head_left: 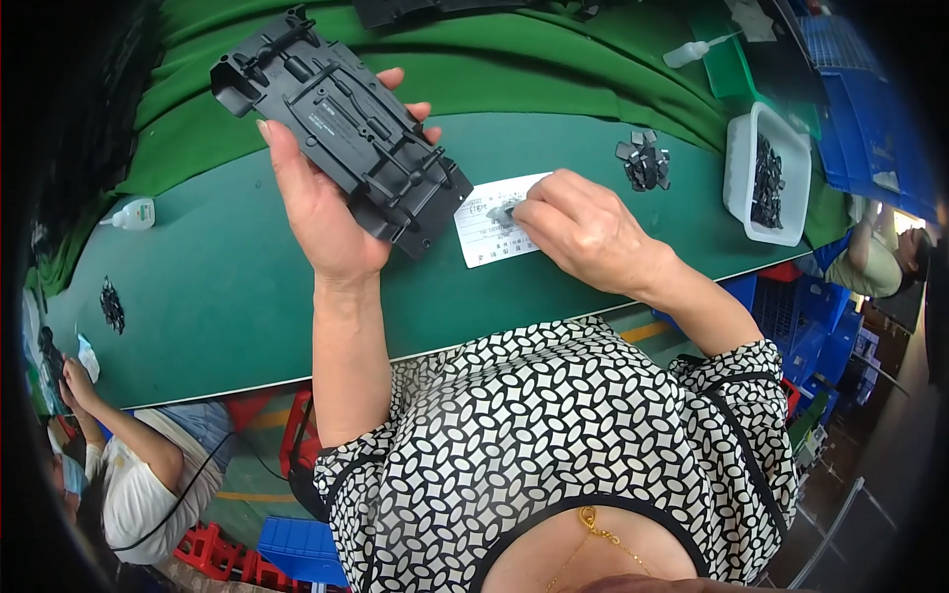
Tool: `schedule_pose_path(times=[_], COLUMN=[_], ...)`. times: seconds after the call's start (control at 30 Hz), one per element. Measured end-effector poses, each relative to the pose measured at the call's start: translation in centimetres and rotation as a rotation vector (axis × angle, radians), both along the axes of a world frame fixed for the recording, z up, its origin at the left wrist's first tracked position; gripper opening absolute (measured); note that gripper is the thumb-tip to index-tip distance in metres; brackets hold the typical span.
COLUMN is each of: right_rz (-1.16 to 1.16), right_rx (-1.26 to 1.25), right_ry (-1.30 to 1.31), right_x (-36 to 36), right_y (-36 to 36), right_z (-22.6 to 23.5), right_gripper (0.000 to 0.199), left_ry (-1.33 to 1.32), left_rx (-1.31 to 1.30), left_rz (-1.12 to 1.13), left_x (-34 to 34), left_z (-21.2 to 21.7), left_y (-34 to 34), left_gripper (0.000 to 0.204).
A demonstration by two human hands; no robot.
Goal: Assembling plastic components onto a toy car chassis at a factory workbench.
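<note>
My left hand [331,222] is wrapped round a long black moulded plastic part [346,128], holding it tilted above the table. Ribs, posts and raised channels cover the face turned up, and my thumb lies along its near left edge. A white printed paper [484,252] lies flat just right of the part's lower end, with a wet-looking greyish smear [499,211] on it. Over that smear my right hand [593,232] is closed in a pinch. A small black piece [510,211] shows at its fingertips, mostly hidden by them.
Small black pieces [645,163] lie heaped right of the paper. Beyond them a white bin [736,178] holds more. At the left stand a white bottle [133,214] and another small heap [112,304]. A squeeze bottle [687,53] lies at the back right. Co-workers sit at both sides.
</note>
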State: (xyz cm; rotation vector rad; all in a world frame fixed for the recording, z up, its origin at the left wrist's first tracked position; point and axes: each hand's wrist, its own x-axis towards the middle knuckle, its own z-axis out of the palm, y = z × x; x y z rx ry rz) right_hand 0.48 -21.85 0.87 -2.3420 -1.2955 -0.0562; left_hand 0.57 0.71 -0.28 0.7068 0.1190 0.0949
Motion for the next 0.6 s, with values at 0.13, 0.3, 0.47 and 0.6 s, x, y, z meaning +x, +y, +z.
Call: schedule_pose_path(times=[0.13, 0.3, 0.47, 0.6], right_rz=[0.007, -0.095, -0.236, -0.531], right_rx=[-0.019, 0.079, 0.07, 0.373], right_ry=[0.056, 0.182, 0.374, 1.198], right_x=[-0.3, 0.2, 0.4, 1.1], right_y=[-0.2, -0.1, 0.0, -0.4], right_z=[0.2, 0.5, 1.0, 1.9], right_gripper=[0.016, 0.014, 0.01, 0.016], left_ry=[-0.007, -0.012, -0.023, -0.04], left_rx=[-0.007, 0.002, -0.028, -0.077], left_rz=[0.008, 0.019, -0.006, -0.043], left_x=[-0.1, 0.0, 0.0, 0.0], left_z=[0.1, 0.1, -0.1, -0.1], left_y=[0.2, 0.3, 0.3, 0.3], left_gripper=[0.07, 0.07, 0.07, 0.07])
